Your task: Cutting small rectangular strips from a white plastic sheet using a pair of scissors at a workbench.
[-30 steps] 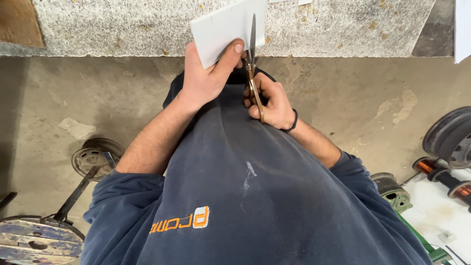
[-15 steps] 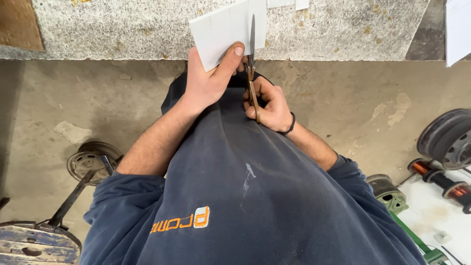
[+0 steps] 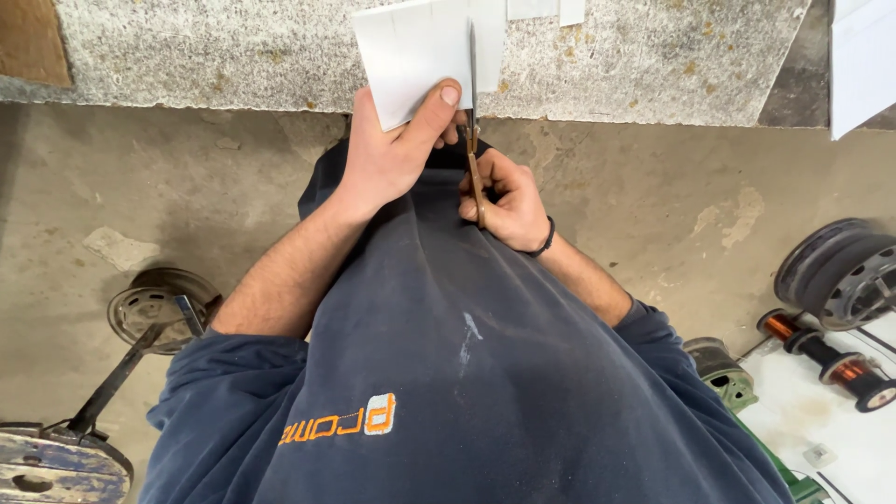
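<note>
Centrally, the left hand [image 3: 392,154] pinches a white paper sheet [image 3: 420,47] by its lower edge, thumb on top, above the near edge of the speckled stone slab [image 3: 653,56]. Beside it, the right hand [image 3: 504,191] grips scissors [image 3: 473,112], blades upright against the sheet.

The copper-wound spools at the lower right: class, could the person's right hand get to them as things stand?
Probably not at once. The right hand is closed around the scissors, which are cutting the white sheet. The spools lie off to the person's right, with nothing visibly between.
</note>
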